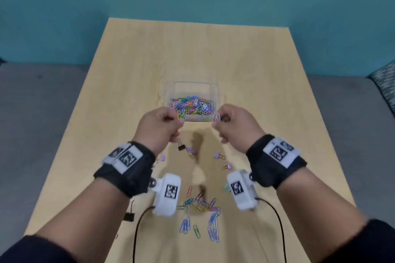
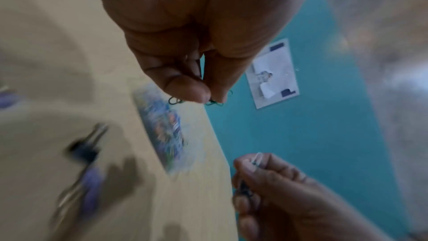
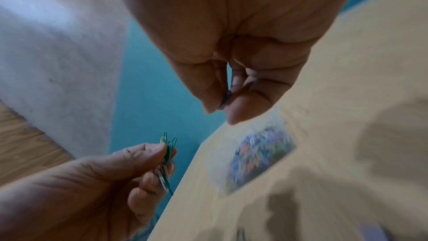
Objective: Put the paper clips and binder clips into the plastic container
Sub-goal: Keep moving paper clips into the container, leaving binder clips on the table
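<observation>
A clear plastic container (image 1: 214, 89) sits mid-table, its near half filled with coloured paper clips (image 1: 192, 105). My left hand (image 1: 164, 123) hovers at its near left corner and pinches a few green paper clips (image 2: 214, 102). My right hand (image 1: 226, 120) hovers at the near right corner, pinching a small bunch of paper clips (image 1: 217, 118), seen dark between thumb and finger in the right wrist view (image 3: 225, 98). Loose paper clips (image 1: 201, 207) lie near the front edge. Purple binder clips (image 1: 219, 155) and a black binder clip (image 1: 181, 147) lie under my wrists.
The wooden table (image 1: 256, 66) stands against a teal wall. Another black binder clip (image 1: 129, 213) lies near the left front edge. Black cables (image 1: 139, 226) trail from the wrist cameras over the table front. Grey floor flanks both sides.
</observation>
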The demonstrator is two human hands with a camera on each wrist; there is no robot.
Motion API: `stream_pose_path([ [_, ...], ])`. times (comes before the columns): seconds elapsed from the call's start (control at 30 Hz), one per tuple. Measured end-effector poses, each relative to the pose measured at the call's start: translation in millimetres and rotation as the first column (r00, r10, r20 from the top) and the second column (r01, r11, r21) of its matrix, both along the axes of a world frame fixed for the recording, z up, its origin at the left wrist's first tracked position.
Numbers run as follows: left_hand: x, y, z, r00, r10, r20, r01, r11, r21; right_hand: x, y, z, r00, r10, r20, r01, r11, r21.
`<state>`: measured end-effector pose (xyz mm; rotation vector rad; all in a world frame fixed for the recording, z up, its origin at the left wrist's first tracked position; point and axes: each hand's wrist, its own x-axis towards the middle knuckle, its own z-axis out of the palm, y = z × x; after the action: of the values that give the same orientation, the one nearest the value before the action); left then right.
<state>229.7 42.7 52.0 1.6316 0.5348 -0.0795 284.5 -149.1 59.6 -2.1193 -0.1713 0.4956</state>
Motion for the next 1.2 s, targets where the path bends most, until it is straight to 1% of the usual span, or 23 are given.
stream_pose_path([
  [0.1, 40.7, 2.1, 13.0, 0.997, -0.026, 0.067, 0.016, 0.988, 0.150, 41.4, 17.3, 3.9, 0.992, 0.023, 0.121, -0.011, 0.995, -0.096],
  [0.17, 58.3, 0.2, 15.1, 0.994, -0.070, 0.083, 0.051, 0.975, 0.217, 57.0, 29.4, 7.4, 0.990, 0.047, 0.132, -0.028, 0.989, -0.143],
  [0.23, 63.6, 0.6, 13.5, 0.992, -0.116, 0.049, 0.097, 0.951, 0.292, 63.7, 32.5, 9.8, 0.986, 0.067, 0.150, -0.027, 0.967, -0.254],
  [0.27, 62.1, 2.8, 11.4, 0.991, -0.131, 0.019, 0.115, 0.925, 0.363, 62.0, 29.4, 11.5, 0.980, 0.077, 0.183, -0.013, 0.945, -0.326],
  [0.3, 56.3, 4.4, 10.0, 0.990, -0.139, -0.006, 0.128, 0.893, 0.432, 56.5, 23.6, 13.0, 0.971, 0.078, 0.224, 0.008, 0.932, -0.361],
  [0.37, 33.1, 5.8, 6.1, 0.986, -0.165, -0.023, 0.151, 0.832, 0.533, 32.6, 8.8, 14.7, 0.956, 0.083, 0.282, 0.019, 0.939, -0.342],
  [0.43, -5.2, 1.4, -2.5, 0.968, -0.249, 0.000, 0.197, 0.766, 0.613, -5.5, -6.2, 7.0, 0.950, 0.150, 0.272, -0.057, 0.945, -0.321],
  [0.47, -26.8, -2.4, -8.9, 0.948, -0.317, -0.001, 0.244, 0.729, 0.640, -28.8, -13.8, -0.1, 0.948, 0.220, 0.231, -0.134, 0.932, -0.338],
  [0.5, -49.1, -6.9, -16.3, 0.917, -0.398, -0.030, 0.318, 0.682, 0.659, -53.4, -20.8, -7.9, 0.933, 0.310, 0.183, -0.226, 0.900, -0.373],
  [0.57, -92.6, -16.8, -37.3, 0.828, -0.541, -0.148, 0.489, 0.568, 0.662, -99.1, -31.7, -23.5, 0.865, 0.494, 0.087, -0.402, 0.787, -0.469],
  [0.63, -125.9, -27.2, -56.1, 0.747, -0.630, -0.214, 0.575, 0.450, 0.684, -130.3, -38.0, -38.7, 0.802, 0.597, 0.031, -0.500, 0.698, -0.512],
  [0.7, -142.9, -36.4, -69.5, 0.672, -0.704, -0.231, 0.578, 0.303, 0.758, -147.0, -38.4, -51.2, 0.755, 0.655, 0.018, -0.546, 0.644, -0.537],
  [0.77, -149.4, -41.4, -76.8, 0.609, -0.750, -0.257, 0.536, 0.150, 0.831, -158.0, -37.6, -59.1, 0.694, 0.717, 0.060, -0.559, 0.590, -0.583],
  [0.8, -152.0, -42.9, -78.5, 0.580, -0.770, -0.266, 0.509, 0.087, 0.856, -164.0, -38.8, -62.2, 0.674, 0.735, 0.075, -0.553, 0.569, -0.609],
  [0.83, -155.6, -43.8, -78.1, 0.560, -0.784, -0.268, 0.495, 0.057, 0.867, -170.2, -40.9, -64.6, 0.661, 0.745, 0.083, -0.545, 0.554, -0.630],
  [0.87, -160.6, -44.0, -76.9, 0.555, -0.790, -0.261, 0.494, 0.061, 0.867, -177.0, -43.9, -65.0, 0.650, 0.756, 0.077, -0.545, 0.534, -0.646],
  [0.9, -166.7, -43.0, -74.0, 0.562, -0.792, -0.238, 0.498, 0.095, 0.862, -183.9, -48.1, -65.7, 0.639, 0.765, 0.082, -0.541, 0.523, -0.658],
  [0.93, -174.0, -40.6, -72.7, 0.586, -0.783, -0.209, 0.504, 0.150, 0.851, -190.1, -53.1, -64.4, 0.639, 0.763, 0.098, -0.533, 0.531, -0.659],
  [0.97, -182.5, -37.3, -72.1, 0.632, -0.754, -0.178, 0.508, 0.230, 0.830, -195.6, -60.0, -65.2, 0.653, 0.748, 0.121, -0.520, 0.558, -0.647],
  [1.03, -198.7, -31.0, -68.2, 0.739, -0.655, -0.159, 0.504, 0.381, 0.775, -204.7, -74.3, -65.8, 0.731, 0.673, 0.111, -0.497, 0.637, -0.589],
  [1.1, -212.2, -27.8, -69.3, 0.817, -0.544, -0.193, 0.490, 0.478, 0.729, -213.4, -86.6, -66.1, 0.841, 0.538, 0.060, -0.416, 0.713, -0.565],
  [1.17, -219.1, -33.0, -71.7, 0.839, -0.479, -0.259, 0.509, 0.523, 0.683, -221.9, -90.0, -66.6, 0.906, 0.423, -0.011, -0.359, 0.755, -0.549],
  [1.2, -219.1, -37.6, -72.2, 0.837, -0.470, -0.281, 0.519, 0.519, 0.679, -224.6, -86.7, -66.8, 0.918, 0.396, -0.025, -0.345, 0.766, -0.542],
])
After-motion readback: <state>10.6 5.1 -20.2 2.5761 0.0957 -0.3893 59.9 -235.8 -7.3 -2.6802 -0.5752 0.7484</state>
